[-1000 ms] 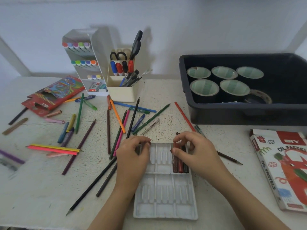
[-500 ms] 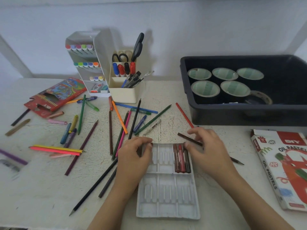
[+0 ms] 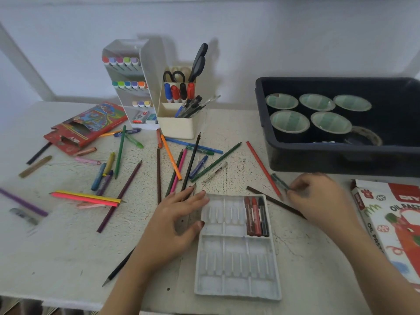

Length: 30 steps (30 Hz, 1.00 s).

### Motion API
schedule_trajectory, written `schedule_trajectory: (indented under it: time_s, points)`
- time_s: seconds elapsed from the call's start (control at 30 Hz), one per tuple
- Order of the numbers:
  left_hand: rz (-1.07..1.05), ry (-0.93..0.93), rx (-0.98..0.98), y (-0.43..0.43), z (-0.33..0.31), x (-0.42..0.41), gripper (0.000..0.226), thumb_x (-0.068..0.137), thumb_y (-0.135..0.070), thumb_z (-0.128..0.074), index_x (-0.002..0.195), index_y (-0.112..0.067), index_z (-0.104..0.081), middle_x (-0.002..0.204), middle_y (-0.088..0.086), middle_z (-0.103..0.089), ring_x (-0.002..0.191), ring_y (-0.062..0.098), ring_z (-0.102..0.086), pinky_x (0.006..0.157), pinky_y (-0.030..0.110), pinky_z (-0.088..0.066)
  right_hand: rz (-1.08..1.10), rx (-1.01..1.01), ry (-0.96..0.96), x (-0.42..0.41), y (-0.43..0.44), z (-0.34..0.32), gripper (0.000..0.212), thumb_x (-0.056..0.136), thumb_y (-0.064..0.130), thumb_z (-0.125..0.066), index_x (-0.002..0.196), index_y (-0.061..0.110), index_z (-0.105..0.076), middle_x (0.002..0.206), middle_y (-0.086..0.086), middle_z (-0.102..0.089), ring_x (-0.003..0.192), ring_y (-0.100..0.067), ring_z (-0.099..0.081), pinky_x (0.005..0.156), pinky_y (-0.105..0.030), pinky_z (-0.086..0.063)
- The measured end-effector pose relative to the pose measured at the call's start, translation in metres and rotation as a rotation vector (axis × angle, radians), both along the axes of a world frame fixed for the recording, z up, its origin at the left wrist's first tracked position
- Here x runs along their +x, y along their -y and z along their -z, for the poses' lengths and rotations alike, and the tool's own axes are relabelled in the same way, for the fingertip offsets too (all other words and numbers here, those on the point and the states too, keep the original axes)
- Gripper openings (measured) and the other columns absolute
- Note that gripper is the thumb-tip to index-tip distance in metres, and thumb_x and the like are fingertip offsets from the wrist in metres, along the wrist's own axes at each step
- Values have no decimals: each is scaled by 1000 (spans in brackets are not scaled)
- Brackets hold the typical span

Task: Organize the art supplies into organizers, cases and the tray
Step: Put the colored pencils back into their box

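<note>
Teal crayon [image 3: 279, 181] in right hand [image 3: 318, 198], long axis diagonal, far-left to near-right.

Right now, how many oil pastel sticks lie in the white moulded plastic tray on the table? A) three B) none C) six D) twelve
A: three sticks, brown, red and dark, lie side by side in the top right compartment of the white moulded plastic tray; the other slots in view are bare.

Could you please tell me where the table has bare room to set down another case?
The widest patch is the near-left corner of the table, below the pink and yellow pencils and left of the black pencil. A smaller one lies at the back, between the cream organizer and the black tray. The middle is crowded with scattered pencils.
</note>
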<state>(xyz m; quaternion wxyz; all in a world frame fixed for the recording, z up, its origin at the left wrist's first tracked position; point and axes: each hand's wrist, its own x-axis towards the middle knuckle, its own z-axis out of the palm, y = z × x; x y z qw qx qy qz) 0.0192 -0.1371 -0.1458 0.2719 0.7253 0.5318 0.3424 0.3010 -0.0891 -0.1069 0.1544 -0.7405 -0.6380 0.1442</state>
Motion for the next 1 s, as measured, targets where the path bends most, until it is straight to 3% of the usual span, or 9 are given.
schedule_trajectory:
  time_s: [0.07, 0.13, 0.2, 0.3, 0.37, 0.47, 0.7, 0.87, 1.0]
  points:
    - [-3, -23, 21, 0, 1, 0, 47, 77, -45, -53, 124, -41, -57, 133, -39, -42, 134, -8, -29, 114, 35, -24, 3, 67, 1, -2, 3, -1, 6, 86, 27, -63, 91, 25, -61, 88, 9, -54, 76, -6, -49, 54, -17, -32]
    - [-4, -37, 44, 1, 2, 1, 46, 77, -44, -52, 123, -42, -57, 134, -39, -40, 135, -8, -30, 113, 34, -23, 0, 166, -136, -7, 8, -4, 7, 87, 23, -63, 91, 24, -58, 83, 13, -55, 73, -3, -51, 54, -15, -34]
    - [-5, -50, 61, 1, 3, 1, 46, 77, -43, -51, 123, -43, -56, 134, -40, -40, 134, -8, -30, 113, 30, -21, -20, 216, -429, -15, 12, -9, 7, 86, 16, -64, 89, 22, -61, 80, 11, -61, 71, -5, -56, 54, -13, -43]
    - [-5, -123, 114, 2, 6, 2, 45, 79, -40, -49, 124, -38, -57, 132, -32, -47, 135, -4, -32, 115, 27, -20, -72, 138, -911, -31, 18, -19, 13, 82, 8, -67, 91, 17, -64, 77, 1, -70, 68, -7, -64, 61, -15, -52]
    - [0, -223, 186, 3, 7, 4, 46, 81, -37, -48, 124, -29, -61, 133, -19, -52, 134, 2, -37, 114, 30, -23, -98, 66, -1044, -39, 20, -21, 18, 80, 10, -67, 96, 17, -60, 76, -1, -72, 70, -10, -68, 63, -19, -54]
    - [12, -320, 250, 4, 7, 6, 45, 82, -32, -47, 122, -21, -64, 130, -11, -57, 134, 8, -39, 113, 39, -22, -126, 30, -923, -46, 20, -15, 22, 79, 16, -70, 95, 18, -55, 75, -2, -72, 72, -16, -69, 67, -25, -55]
    - [7, -371, 264, 4, 6, 5, 44, 83, -31, -47, 121, -22, -65, 128, -10, -59, 136, 8, -35, 115, 42, -17, -317, -97, -442, -49, 9, -11, 18, 82, 25, -71, 85, 29, -54, 75, 9, -64, 59, 11, -53, 51, -9, -41]
    - [11, -376, 264, 5, 7, 5, 44, 83, -31, -47, 122, -22, -64, 128, -10, -59, 136, 8, -36, 114, 42, -18, -421, -76, -258, -55, 7, -9, 17, 83, 34, -69, 94, 33, -57, 84, 17, -59, 68, 7, -52, 62, -12, -41]
    - [11, -358, 263, 5, 6, 5, 43, 83, -31, -46, 121, -21, -65, 128, -10, -60, 135, 8, -37, 113, 40, -19, -469, -67, -159, -55, 8, -5, 27, 82, 39, -68, 107, 31, -60, 97, 14, -53, 88, -2, -49, 78, -21, -43]
